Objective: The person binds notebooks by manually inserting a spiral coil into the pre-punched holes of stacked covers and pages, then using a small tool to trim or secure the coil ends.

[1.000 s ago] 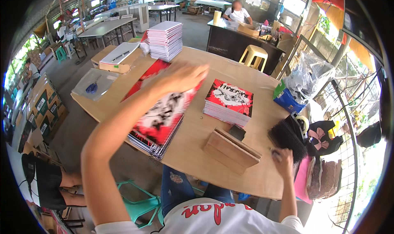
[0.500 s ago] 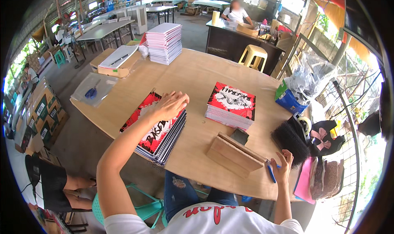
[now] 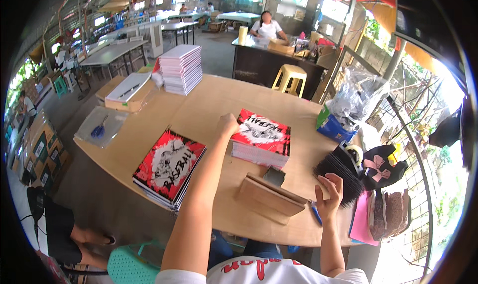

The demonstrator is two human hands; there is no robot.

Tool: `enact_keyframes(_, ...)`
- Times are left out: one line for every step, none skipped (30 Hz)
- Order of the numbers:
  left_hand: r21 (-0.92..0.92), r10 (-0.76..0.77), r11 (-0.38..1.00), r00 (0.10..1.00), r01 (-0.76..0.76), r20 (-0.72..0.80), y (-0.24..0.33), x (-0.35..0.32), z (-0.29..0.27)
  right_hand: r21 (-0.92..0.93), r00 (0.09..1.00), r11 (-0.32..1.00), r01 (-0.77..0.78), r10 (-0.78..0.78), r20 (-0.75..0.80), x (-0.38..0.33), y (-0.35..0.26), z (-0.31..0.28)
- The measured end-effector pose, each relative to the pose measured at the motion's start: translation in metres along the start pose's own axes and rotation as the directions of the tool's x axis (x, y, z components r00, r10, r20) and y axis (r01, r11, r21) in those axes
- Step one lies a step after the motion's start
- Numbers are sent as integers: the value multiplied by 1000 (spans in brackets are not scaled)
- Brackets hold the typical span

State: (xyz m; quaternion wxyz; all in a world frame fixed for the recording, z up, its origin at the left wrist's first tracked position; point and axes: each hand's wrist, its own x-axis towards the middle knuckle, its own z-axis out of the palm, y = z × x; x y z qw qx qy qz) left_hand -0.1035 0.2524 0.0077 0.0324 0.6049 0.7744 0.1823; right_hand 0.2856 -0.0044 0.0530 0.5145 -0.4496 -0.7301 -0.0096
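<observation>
My left hand (image 3: 229,124) reaches across the table to the left edge of a stack of red-covered books (image 3: 264,134) with white page edges and no visible binding. Its fingers are curled closed and partly hidden, so what they grip cannot be made out. Left of that arm lies a stack of spiral notebooks (image 3: 169,164) with matching red covers. My right hand (image 3: 328,197) is raised near the table's front right, fingers apart and holding nothing. Beside it rest blue-handled pliers (image 3: 315,213). A wooden stand (image 3: 271,197) sits between my hands, with a dark block (image 3: 274,175) behind it.
Black spiral coils (image 3: 338,172), a tape roll (image 3: 354,154), a black item with a pink bow (image 3: 381,167) and a brown pouch (image 3: 391,214) crowd the right edge. Farther back stand a paper stack (image 3: 181,70) and bagged scissors (image 3: 99,129). A person sits at the far desk (image 3: 249,62).
My left hand has moved right, from above the spiral notebooks to the other red stack. My right hand has lifted slightly off the pliers. The whole view has shifted.
</observation>
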Motion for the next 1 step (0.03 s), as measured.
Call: enact_keyframes(17, 21, 1000, 980, -18, -196, 7, -10, 8, 3, 999, 999, -38, 38, -9, -2, 6, -1)
